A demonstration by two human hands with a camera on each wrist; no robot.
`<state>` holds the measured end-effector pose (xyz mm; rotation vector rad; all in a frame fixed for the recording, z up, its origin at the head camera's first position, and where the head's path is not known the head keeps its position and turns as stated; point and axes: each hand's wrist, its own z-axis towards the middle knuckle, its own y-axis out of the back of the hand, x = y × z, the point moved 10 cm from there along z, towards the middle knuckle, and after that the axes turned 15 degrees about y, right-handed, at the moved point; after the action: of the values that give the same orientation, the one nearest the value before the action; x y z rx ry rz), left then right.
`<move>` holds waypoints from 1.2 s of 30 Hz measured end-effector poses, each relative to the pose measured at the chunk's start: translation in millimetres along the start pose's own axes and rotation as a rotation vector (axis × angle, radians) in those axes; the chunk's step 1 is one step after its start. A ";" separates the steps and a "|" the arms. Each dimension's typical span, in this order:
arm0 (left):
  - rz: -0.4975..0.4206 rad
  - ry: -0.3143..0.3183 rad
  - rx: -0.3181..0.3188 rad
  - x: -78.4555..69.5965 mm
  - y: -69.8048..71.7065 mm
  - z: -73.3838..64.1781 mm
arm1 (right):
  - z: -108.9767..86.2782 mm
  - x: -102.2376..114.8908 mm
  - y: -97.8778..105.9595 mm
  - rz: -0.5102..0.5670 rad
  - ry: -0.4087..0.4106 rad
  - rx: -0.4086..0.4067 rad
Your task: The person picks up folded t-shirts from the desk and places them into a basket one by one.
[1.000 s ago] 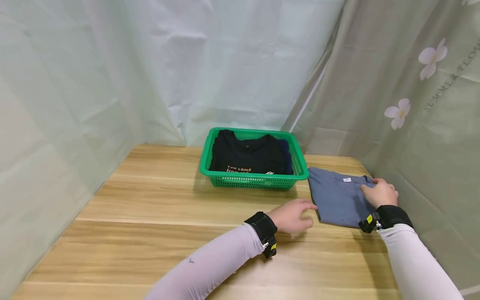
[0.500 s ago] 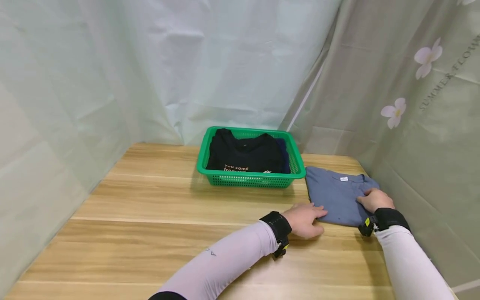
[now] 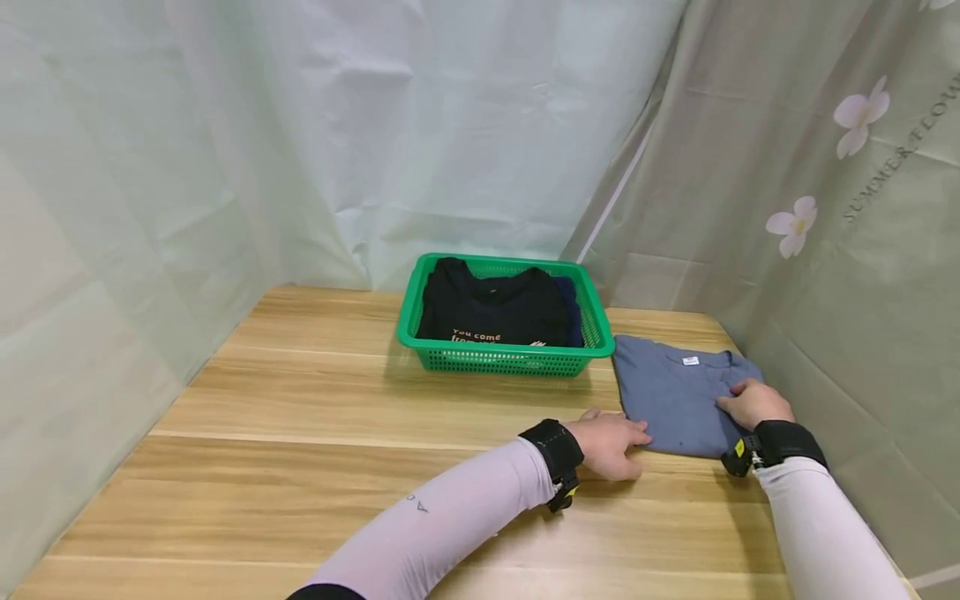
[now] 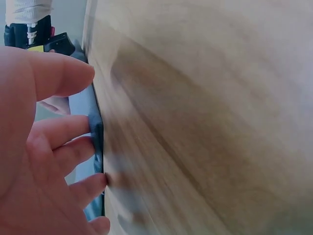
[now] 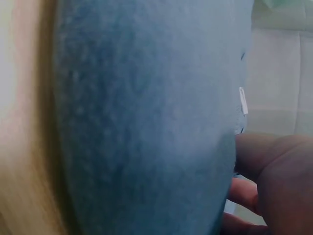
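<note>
On the table (image 3: 300, 467), right of the green basket (image 3: 506, 349), lies the folded blue-grey shirt (image 3: 667, 404), left hand (image 3: 606, 444) touching its near left corner, fingers extended, right hand (image 3: 757, 406) resting on its right side, hands apart.

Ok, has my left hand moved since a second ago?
Yes: against the green basket in the head view, the left hand has shifted right, toward the folded shirt.

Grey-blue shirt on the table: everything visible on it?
The grey-blue shirt looks like soft fabric, folded into a flat, rough rectangle, neckline toward the far edge with a white label. It lies on the wood-look table, right of the green basket. The left hand touches its near-left corner; the right hand rests on its right side.
</note>
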<state>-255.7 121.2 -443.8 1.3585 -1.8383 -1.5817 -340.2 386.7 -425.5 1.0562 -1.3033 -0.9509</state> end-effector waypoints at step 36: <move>0.118 -0.121 -0.039 -0.8 -27.2 -71.9 | -57.0 47.3 -7.1 0.001 0.130 -0.055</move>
<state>-188.3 84.4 -445.9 1.1386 -1.9090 -1.6611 -280.4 342.9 -418.4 1.0575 -1.1646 -0.8967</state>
